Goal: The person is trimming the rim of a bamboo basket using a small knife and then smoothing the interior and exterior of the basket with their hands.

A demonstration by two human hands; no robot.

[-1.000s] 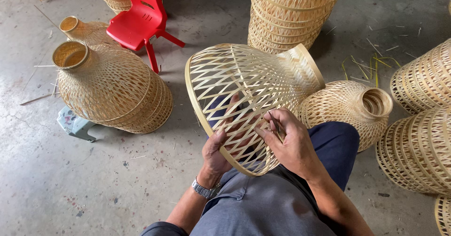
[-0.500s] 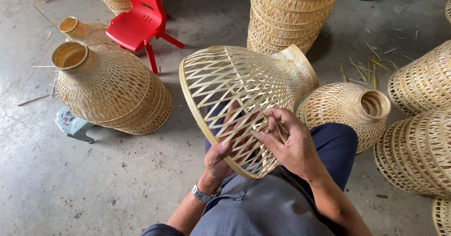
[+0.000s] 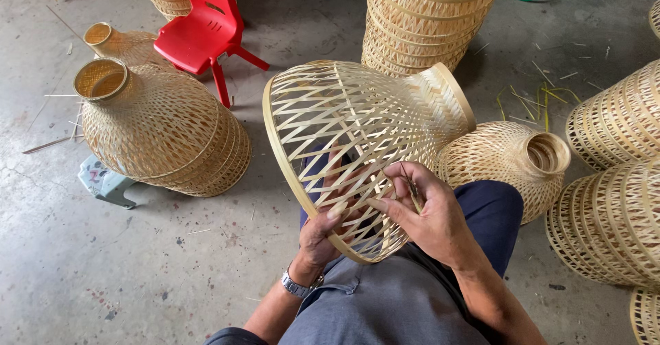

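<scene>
A woven bamboo lampshade (image 3: pixel 357 146) rests tilted across the person's lap, its wide rim toward the camera. The left hand (image 3: pixel 323 231) reaches inside the lattice, its grip closed on the lower rim. The right hand (image 3: pixel 430 214) lies on the outside, fingers pinching what seems to be a thin strip. Finished shades (image 3: pixel 161 128) and a red plastic chair (image 3: pixel 199 29) stand on the concrete floor (image 3: pixel 103 276).

About ten woven bamboo shades (image 3: pixel 357 132), one red chair (image 3: pixel 199 29).
</scene>
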